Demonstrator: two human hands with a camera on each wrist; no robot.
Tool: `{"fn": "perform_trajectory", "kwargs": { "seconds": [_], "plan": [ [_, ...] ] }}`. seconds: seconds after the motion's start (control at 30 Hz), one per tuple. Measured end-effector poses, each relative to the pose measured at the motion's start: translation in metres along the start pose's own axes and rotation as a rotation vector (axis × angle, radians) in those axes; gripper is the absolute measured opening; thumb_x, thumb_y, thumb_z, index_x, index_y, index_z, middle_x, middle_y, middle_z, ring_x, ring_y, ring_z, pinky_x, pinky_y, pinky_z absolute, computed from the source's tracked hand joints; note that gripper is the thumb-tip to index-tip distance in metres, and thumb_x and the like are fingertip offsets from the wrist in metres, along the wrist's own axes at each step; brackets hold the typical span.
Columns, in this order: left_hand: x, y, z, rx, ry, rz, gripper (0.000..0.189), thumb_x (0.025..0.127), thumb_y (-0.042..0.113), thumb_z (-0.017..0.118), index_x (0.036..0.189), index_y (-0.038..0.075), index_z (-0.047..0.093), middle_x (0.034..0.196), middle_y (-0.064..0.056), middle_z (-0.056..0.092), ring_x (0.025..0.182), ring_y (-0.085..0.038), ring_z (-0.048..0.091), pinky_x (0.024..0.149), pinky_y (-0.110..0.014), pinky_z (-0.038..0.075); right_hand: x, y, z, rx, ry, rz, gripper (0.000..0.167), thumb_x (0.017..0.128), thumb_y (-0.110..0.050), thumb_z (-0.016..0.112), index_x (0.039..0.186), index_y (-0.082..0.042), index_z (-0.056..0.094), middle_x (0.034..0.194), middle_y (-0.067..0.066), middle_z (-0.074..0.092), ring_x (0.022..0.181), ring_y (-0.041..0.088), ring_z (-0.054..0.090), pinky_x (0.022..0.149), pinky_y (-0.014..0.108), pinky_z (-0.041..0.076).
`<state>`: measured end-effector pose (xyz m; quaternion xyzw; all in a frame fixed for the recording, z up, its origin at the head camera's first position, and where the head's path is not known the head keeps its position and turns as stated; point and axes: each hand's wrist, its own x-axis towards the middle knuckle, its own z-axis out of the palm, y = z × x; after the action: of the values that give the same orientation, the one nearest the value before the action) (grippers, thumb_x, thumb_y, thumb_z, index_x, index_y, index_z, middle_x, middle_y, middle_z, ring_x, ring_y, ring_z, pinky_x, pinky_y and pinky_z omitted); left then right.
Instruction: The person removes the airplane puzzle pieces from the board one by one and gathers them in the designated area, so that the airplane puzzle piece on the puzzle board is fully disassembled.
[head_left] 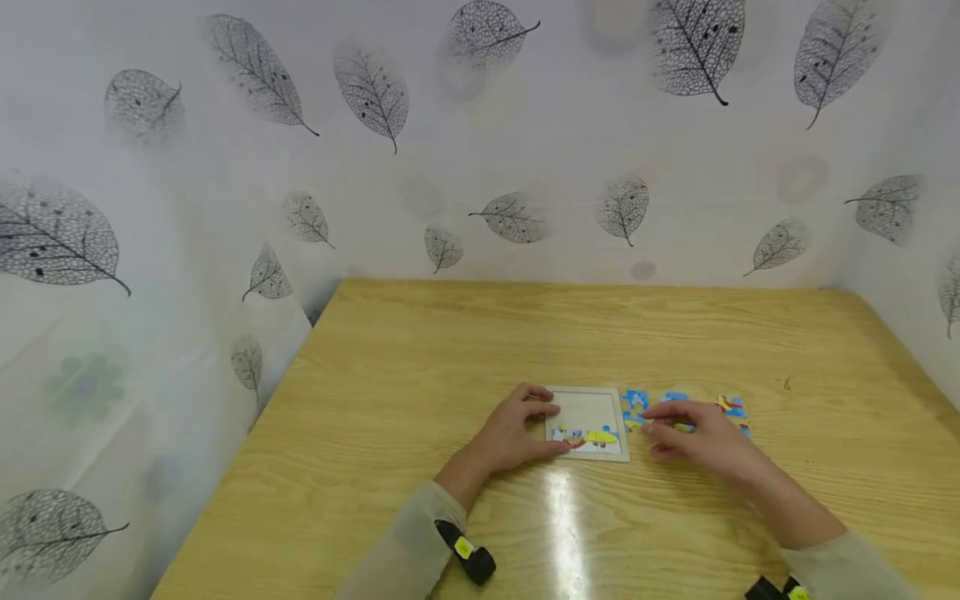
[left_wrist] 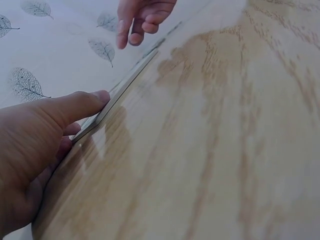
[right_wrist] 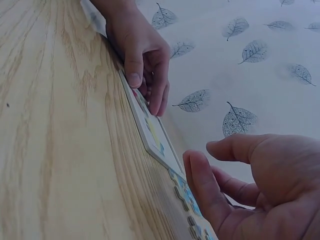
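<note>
Pale wall covering printed with dark skeleton leaves stands behind and beside a wood-grain table; a bright streak of glare lies on the near part of the tabletop. A shallow, light-framed puzzle tray lies flat on the table. Contents: joined puzzle pieces in yellow, red, blue and white along its near side; pale base visible over the remainder. Left hand grasps the tray at its left side, thumb on the near edge. Loose pieces, mostly blue with some yellow and red, lie outside the tray, just beside its right edge and farther right. Right hand hovers over these, fingers loosely bent, thumb apart from the fingertips, nothing in its grasp. Black straps with yellow labels circle both wrists.
</note>
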<state>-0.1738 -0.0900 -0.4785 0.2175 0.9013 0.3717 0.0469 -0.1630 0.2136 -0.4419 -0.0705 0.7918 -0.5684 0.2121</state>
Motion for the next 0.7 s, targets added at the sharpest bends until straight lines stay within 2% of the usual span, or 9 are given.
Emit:
{"fn": "perform_trajectory", "kwargs": {
  "seconds": [0.27, 0.4, 0.7],
  "plan": [
    [0.001, -0.002, 0.0, -0.024, -0.012, -0.01, 0.058, 0.08, 0.042, 0.084, 0.127, 0.011, 0.069, 0.136, 0.003, 0.053, 0.127, -0.016, 0.052, 0.107, -0.031, 0.045, 0.015, -0.006, 0.022, 0.043, -0.078, 0.014, 0.045, 0.1, -0.016, 0.062, 0.132, 0.013, 0.052, 0.119, 0.024, 0.059, 0.089, 0.023, 0.07, 0.078, 0.032, 0.061],
    [0.0, -0.002, -0.002, -0.035, -0.007, -0.011, 0.061, 0.079, 0.042, 0.084, 0.128, 0.01, 0.068, 0.137, 0.004, 0.052, 0.127, -0.016, 0.052, 0.107, -0.031, 0.045, 0.021, -0.012, 0.034, 0.043, -0.124, -0.016, 0.048, 0.1, -0.021, 0.063, 0.131, 0.014, 0.053, 0.123, 0.026, 0.058, 0.089, 0.026, 0.071, 0.078, 0.032, 0.061],
    [0.001, -0.002, 0.0, -0.029, -0.01, 0.014, 0.061, 0.078, 0.041, 0.085, 0.128, 0.01, 0.068, 0.138, 0.002, 0.052, 0.128, -0.017, 0.052, 0.108, -0.032, 0.045, 0.034, -0.015, 0.052, 0.024, -0.22, -0.087, 0.044, 0.099, -0.015, 0.062, 0.131, 0.014, 0.053, 0.105, 0.02, 0.064, 0.085, 0.026, 0.072, 0.074, 0.034, 0.062]
  ]
}}
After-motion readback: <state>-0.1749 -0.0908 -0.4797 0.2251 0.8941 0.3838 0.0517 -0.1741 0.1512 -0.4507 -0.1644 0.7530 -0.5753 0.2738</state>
